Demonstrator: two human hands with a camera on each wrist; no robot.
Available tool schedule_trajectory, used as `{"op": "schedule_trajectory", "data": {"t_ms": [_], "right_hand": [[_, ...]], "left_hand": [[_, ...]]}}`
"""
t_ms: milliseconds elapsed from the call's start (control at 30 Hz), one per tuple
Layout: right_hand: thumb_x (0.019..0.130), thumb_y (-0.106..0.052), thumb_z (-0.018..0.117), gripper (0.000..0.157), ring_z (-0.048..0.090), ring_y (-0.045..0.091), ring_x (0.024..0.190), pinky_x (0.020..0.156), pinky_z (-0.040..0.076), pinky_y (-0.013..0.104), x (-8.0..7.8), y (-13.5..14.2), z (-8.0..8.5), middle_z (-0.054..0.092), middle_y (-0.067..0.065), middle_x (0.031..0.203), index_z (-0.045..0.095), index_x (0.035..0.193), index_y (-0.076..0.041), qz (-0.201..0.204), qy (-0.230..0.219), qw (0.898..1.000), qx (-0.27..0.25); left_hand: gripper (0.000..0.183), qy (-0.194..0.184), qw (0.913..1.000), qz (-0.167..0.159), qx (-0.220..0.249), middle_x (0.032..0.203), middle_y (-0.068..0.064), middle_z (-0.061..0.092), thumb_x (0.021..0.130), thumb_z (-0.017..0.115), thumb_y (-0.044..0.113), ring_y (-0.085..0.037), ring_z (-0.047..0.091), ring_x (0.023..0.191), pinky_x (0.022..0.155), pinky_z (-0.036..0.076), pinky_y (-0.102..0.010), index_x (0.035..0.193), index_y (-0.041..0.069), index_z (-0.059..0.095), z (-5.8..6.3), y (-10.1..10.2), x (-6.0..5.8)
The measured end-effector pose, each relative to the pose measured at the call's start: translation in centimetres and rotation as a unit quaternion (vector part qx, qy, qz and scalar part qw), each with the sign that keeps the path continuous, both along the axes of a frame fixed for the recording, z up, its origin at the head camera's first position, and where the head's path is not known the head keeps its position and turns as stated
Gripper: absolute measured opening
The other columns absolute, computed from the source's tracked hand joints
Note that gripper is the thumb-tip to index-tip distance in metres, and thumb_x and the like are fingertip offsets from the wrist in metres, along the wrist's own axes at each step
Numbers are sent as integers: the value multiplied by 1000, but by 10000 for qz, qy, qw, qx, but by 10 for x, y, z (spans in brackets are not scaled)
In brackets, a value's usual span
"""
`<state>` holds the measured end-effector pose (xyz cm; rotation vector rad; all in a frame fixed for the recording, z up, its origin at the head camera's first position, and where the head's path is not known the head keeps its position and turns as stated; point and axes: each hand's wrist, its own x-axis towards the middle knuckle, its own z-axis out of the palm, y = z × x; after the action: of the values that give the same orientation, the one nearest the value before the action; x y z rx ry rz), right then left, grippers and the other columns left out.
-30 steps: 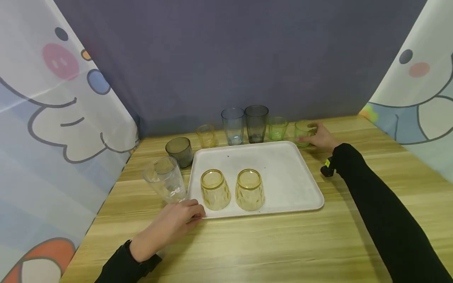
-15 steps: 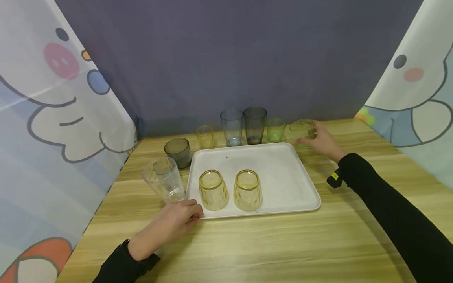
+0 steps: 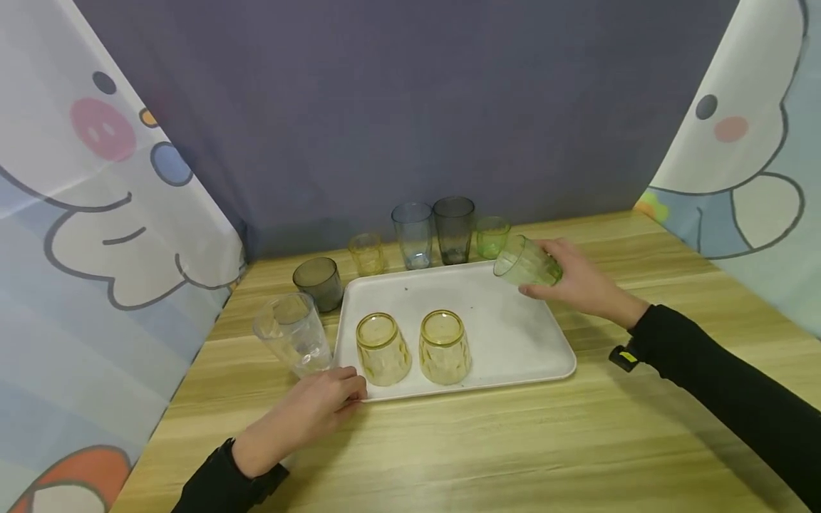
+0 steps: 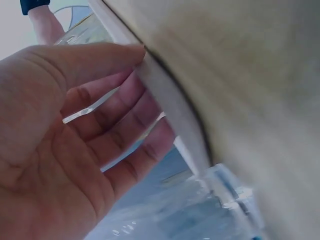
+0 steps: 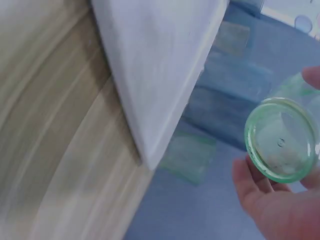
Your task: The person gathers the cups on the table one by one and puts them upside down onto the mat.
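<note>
My right hand [image 3: 580,281] holds a green glass [image 3: 522,262] above the tray's far right corner. That glass is tipped on its side, mouth to the left; its round base [image 5: 281,141] faces the right wrist camera. At the tray's near left corner, my left hand [image 3: 317,402] grips the rim, thumb on one side and fingers on the other in the left wrist view [image 4: 107,120]. On the white tray [image 3: 513,335] two yellow glasses stand upside down, a left one [image 3: 383,353] and a right one [image 3: 445,350].
Along the back stand a small yellow glass [image 3: 367,255], a tall blue glass [image 3: 413,235], a tall dark glass [image 3: 454,231] and another green glass [image 3: 492,239]. Left of the tray are a short dark glass [image 3: 321,286] and a clear glass [image 3: 295,335]. A dark cloth [image 3: 417,107] hangs behind.
My right hand has lifted the green glass off the table at the back right, tipped it over and brought it toward the tray. The left hand stays on the rim.
</note>
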<state>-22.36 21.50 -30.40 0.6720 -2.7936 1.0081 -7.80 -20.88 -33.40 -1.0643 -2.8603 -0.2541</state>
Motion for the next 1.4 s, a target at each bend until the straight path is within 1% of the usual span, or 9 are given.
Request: {"op": "schedule_trajectory", "data": {"t_ms": [267, 400, 500, 600, 733, 900, 1133, 1267, 1400], "right_hand": [[73, -44, 77, 84, 46, 28, 106, 85, 44, 53, 22, -13, 5, 47, 15, 126, 41, 140, -9, 398, 490, 9980, 93], [73, -45, 77, 84, 47, 28, 108, 86, 44, 54, 27, -14, 4, 48, 15, 127, 41, 140, -9, 494, 543, 9972, 133], [74, -48, 75, 85, 46, 30, 114, 89, 43, 57, 29, -15, 6, 46, 15, 133, 39, 142, -11, 447, 394, 9981, 147], [75, -51, 73, 84, 46, 30, 116, 90, 43, 57, 32, -18, 9, 46, 14, 136, 39, 142, -13, 366, 287, 9988, 183], [75, -54, 72, 83, 45, 30, 119, 93, 42, 56, 36, -24, 13, 45, 15, 139, 41, 141, -13, 428, 255, 9983, 290], [77, -53, 70, 78, 46, 31, 119, 92, 43, 55, 42, -36, 18, 48, 14, 137, 43, 138, -13, 782, 369, 9957, 322], [78, -51, 70, 69, 55, 13, 100, 83, 48, 41, 55, -48, 22, 57, -2, 125, 46, 136, -23, 1199, 137, 9927, 31], [81, -44, 70, 65, 54, 13, 89, 76, 47, 39, 59, -50, 27, 60, -2, 117, 45, 137, -20, 1088, -61, 9940, -138], [83, -38, 68, 57, 51, 16, 85, 75, 45, 39, 57, -52, 33, 58, 3, 108, 45, 130, -16, 919, -172, 9955, -163]], "left_hand": [[12, 343, 9981, -192, -465, 77, 7, 58, 83, 70, 26, -2, 47, 62, 52, 45, -23, 83, 18, 62, 13, 17, 4], [12, 376, 9971, -305, -580, 80, 7, 59, 85, 68, 29, -2, 47, 62, 52, 45, -23, 90, 19, 64, 24, 31, 8], [11, 447, 9958, -631, -494, 79, 8, 57, 87, 66, 29, -1, 44, 60, 52, 42, -22, 92, 20, 64, 33, 47, 6], [12, 921, 9891, -1117, -281, 82, 8, 58, 89, 64, 29, -2, 46, 66, 56, 43, -21, 98, 20, 63, 43, 70, 0], [23, 1969, 9687, -1510, 21, 95, 5, 59, 89, 62, 28, -9, 52, 87, 73, 49, -25, 110, 19, 61, 57, 103, -13], [56, 2655, 9547, -1331, -201, 125, -7, 53, 84, 65, 34, -20, 44, 119, 103, 42, -34, 133, 17, 46, 71, 144, -38], [78, 2743, 9506, -1241, -760, 139, -10, 43, 74, 73, 49, -25, 28, 136, 120, 14, -38, 133, 12, 40, 73, 178, -63], [80, 2881, 9488, -1035, -782, 135, -9, 46, 71, 76, 50, -24, 35, 131, 119, 19, -36, 131, 10, 41, 75, 184, -66], [66, 2805, 9545, -740, -686, 132, -10, 47, 79, 71, 39, -22, 43, 122, 115, 29, -34, 129, 7, 42, 76, 190, -69]]}}
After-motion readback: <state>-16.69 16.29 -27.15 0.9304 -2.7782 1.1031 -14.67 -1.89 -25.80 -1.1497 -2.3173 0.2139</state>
